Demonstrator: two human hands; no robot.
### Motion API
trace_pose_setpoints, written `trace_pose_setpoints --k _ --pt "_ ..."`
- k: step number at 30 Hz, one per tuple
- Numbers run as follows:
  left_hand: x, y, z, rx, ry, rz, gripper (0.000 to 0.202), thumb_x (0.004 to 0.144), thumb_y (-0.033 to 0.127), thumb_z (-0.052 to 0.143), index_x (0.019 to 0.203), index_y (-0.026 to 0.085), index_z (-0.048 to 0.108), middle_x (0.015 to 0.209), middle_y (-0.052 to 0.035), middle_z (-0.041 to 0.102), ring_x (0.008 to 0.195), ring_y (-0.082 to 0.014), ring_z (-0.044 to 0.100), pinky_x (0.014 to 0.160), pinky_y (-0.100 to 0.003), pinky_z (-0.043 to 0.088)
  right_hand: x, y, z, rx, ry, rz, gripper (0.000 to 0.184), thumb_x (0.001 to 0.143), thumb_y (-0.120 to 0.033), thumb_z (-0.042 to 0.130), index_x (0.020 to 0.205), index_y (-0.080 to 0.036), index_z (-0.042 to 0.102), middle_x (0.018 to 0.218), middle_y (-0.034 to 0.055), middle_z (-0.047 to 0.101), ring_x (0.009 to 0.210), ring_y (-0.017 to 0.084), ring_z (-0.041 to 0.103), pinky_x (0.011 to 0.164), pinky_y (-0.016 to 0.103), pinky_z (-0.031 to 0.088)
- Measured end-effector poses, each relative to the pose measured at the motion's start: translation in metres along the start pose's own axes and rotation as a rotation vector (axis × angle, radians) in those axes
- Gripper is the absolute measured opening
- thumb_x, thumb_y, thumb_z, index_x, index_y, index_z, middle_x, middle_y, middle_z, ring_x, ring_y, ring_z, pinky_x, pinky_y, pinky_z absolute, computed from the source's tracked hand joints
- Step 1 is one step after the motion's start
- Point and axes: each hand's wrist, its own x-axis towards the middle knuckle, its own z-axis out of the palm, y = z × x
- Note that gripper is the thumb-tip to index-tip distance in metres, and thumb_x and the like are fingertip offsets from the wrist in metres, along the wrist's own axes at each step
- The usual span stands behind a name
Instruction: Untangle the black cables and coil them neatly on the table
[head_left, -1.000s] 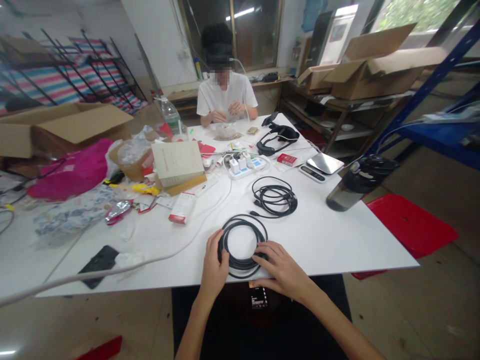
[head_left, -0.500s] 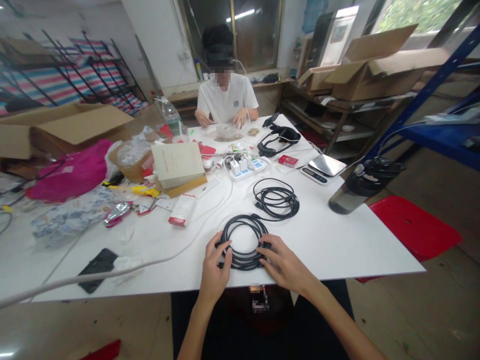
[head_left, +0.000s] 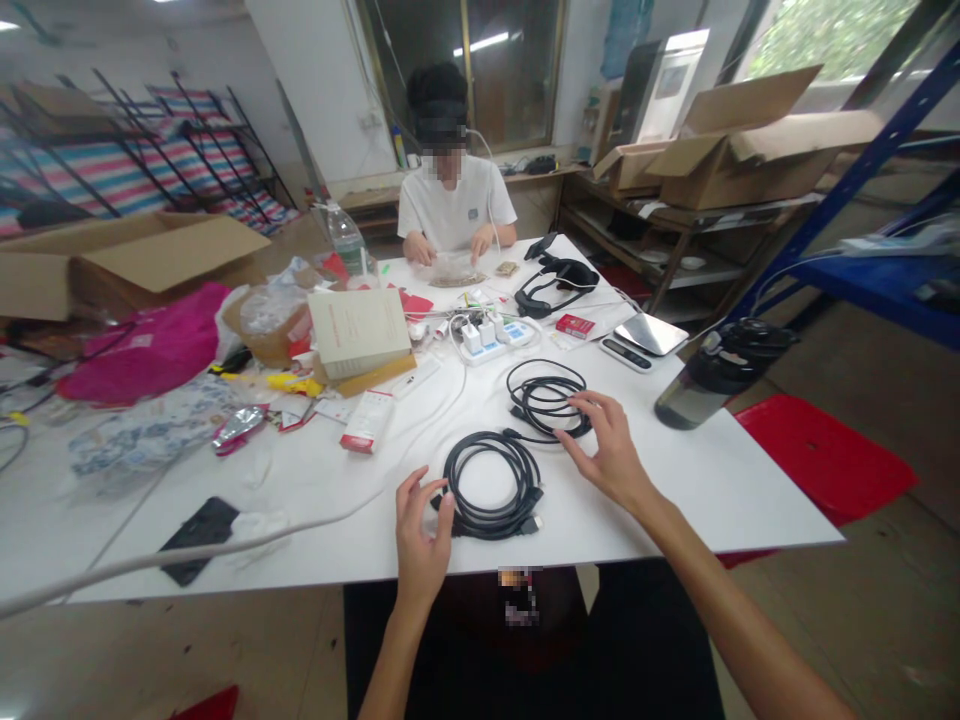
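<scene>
A thick black cable coil (head_left: 459, 465) lies flat near the table's front edge, with a metal-tipped plug (head_left: 531, 525) at its lower right. My left hand (head_left: 421, 525) is at the coil's left side, fingers apart and curved, the tips close to the cable; whether they touch it I cannot tell. Farther back and to the right rests a second, thinner black cable coil (head_left: 541, 385). My right hand (head_left: 606, 450) is spread at that coil's right edge, thumb and forefinger apart, fingertips over its loops. A black plug lies between the two coils.
Behind the coils stands a white power strip (head_left: 491, 350) with several adapters. A black bottle (head_left: 720, 375) and a small scale (head_left: 651, 335) are on the right. Left lie a red-white box (head_left: 367, 422), a booklet (head_left: 360, 330) and a black pouch (head_left: 201, 535). A co-worker sits opposite.
My right hand has left the near coil and moved right and away from me to the thinner coil. My left hand has drawn back slightly left. The near coil's metal plug now shows.
</scene>
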Motion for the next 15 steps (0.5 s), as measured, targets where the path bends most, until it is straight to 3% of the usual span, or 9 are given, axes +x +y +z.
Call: trace_pose_setpoints --k 3,5,7,10,15 --pt "0.0 -0.004 -0.001 -0.031 0.06 -0.035 0.022 0.107 0.037 0.063 0.117 0.023 0.076 0.135 -0.013 0.067 0.132 -0.0293 0.065 0.118 -0.052 0.053 0.035 0.025 -0.001 -0.079 -0.287 0.018 0.063 0.095 -0.051 0.074 0.146 -0.018 0.06 0.154 0.0191 0.058 0.15 0.036 0.049 0.126 0.055 0.04" --pt "0.0 -0.006 -0.001 -0.045 0.069 -0.043 0.021 0.107 0.037 0.063 0.116 0.023 0.076 0.133 -0.0121 0.068 0.13 -0.0285 0.066 0.117 -0.051 0.053 0.054 0.037 0.0 -0.047 -0.525 0.064 0.041 0.096 -0.045 0.07 0.126 -0.017 0.07 0.14 0.0176 0.068 0.142 0.036 0.056 0.123 0.052 0.04" --pt "-0.001 -0.006 0.0 -0.049 0.071 -0.043 0.021 0.107 0.037 0.063 0.115 0.023 0.076 0.132 -0.0118 0.068 0.129 -0.0282 0.067 0.116 -0.05 0.054 0.069 0.044 0.001 0.011 -0.669 0.119 0.022 0.099 -0.035 0.06 0.105 -0.017 0.072 0.116 0.014 0.076 0.117 0.028 0.068 0.108 0.041 0.048" --pt "-0.002 -0.005 0.0 -0.044 0.077 -0.044 0.022 0.107 0.038 0.063 0.113 0.022 0.077 0.129 -0.0119 0.069 0.126 -0.028 0.067 0.114 -0.049 0.055 0.091 0.048 -0.001 0.055 -0.652 0.19 0.02 0.1 -0.028 0.05 0.096 -0.017 0.066 0.09 0.0076 0.073 0.079 0.016 0.064 0.078 0.028 0.045" --pt "-0.001 -0.002 -0.001 -0.043 0.062 -0.044 0.024 0.107 0.039 0.062 0.111 0.021 0.077 0.127 -0.0129 0.07 0.125 -0.0283 0.068 0.112 -0.048 0.056 0.135 0.049 -0.023 0.088 -0.412 0.318 0.023 0.103 -0.036 0.048 0.091 -0.018 0.056 0.071 0.0011 0.06 0.064 0.011 0.051 0.063 0.025 0.035"
